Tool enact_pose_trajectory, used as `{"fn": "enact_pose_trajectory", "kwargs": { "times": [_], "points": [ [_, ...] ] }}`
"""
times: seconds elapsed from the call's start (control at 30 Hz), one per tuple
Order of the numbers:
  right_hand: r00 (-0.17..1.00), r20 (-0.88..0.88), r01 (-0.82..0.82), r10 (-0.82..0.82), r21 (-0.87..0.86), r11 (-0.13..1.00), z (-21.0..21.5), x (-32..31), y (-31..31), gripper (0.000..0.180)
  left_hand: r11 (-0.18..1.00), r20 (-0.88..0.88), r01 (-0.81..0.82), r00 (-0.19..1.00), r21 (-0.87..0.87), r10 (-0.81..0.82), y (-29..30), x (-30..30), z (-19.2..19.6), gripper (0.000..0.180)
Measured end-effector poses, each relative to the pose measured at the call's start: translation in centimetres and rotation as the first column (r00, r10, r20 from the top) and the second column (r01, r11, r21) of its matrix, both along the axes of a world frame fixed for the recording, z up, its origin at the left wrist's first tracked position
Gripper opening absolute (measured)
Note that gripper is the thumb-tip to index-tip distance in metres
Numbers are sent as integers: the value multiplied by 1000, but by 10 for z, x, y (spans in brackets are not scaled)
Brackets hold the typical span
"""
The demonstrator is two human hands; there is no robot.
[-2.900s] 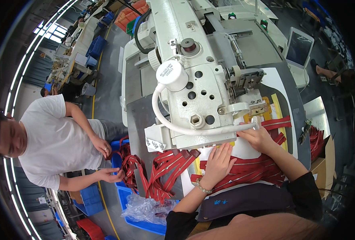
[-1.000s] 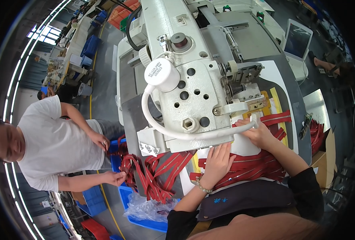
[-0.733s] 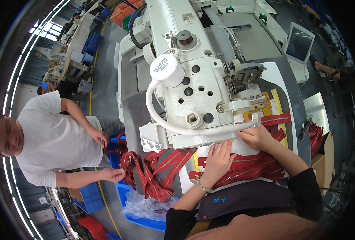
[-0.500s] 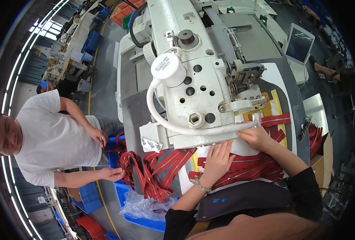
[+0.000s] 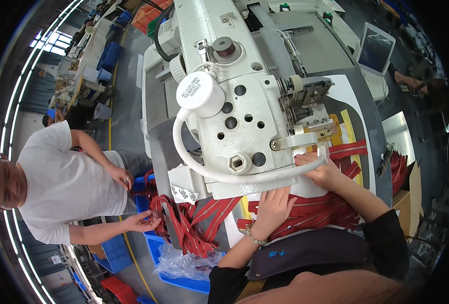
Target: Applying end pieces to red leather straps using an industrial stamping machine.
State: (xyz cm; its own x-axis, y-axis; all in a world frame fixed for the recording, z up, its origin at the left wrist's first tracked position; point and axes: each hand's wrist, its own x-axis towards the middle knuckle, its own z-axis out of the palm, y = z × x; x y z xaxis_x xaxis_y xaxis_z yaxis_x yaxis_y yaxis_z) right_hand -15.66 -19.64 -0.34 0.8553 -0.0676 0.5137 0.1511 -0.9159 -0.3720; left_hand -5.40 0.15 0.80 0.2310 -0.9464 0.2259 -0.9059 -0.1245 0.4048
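Observation:
My left hand (image 5: 272,210) lies open with fingers stretched out at the front of a white sewing machine (image 5: 244,131), its fingertips close under the machine head. Red zippers (image 5: 315,215) lie in a loose layer beside and under it. My right hand (image 5: 324,173) reaches in by the stitching area, fingers bent together near a strip of red zipper (image 5: 348,149). The white hose (image 5: 244,178) crosses in front of those fingers, so what they pinch is hidden. Yellow strips (image 5: 352,137) flank the work spot.
A co-worker in a white shirt (image 5: 72,172) stands at left, one hand at a heap of red zippers (image 5: 199,233). Below it is a blue bin (image 5: 184,281) with clear plastic. At right are a screen (image 5: 376,48), a cardboard box (image 5: 409,200) and more red zippers (image 5: 397,172).
The machine appears slightly left and lower in the view. My hands stay nearly in place, the left a little lower. The co-worker's hand at the heap has shifted slightly.

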Motion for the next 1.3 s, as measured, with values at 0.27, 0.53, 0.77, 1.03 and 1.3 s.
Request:
{"fn": "enact_pose_trajectory", "kwargs": {
  "times": [0.27, 0.53, 0.77, 1.03, 1.3],
  "points": [
    [999, -5, -33, 33, 23, 999, -1, 1, -2, 24, 1000, 13, -1, 1000, 5, 1, 1, 0, -2, 55],
    [999, -38, -7, 9, 57, 998, 0, -1, -1, 24, 1000, 4, 2, 1000, 25, -2, -1, 0, 2, 56],
    [999, -43, -5, 5, 12, 1000, -3, -1, -1, 27, 1000, 52, -17, 998, 24, 16, -3, 0, 5, 55],
    [999, -44, 24, -28, -98, 995, 7, 1, 1, 29, 999, 46, -28, 999, 32, 27, -6, -1, 6, 51],
    [992, -94, -93, 81, -128, 987, 8, 0, 2, 32, 999, 49, -37, 998, 2, 36, -7, -1, 6, 48]
  ]
}}
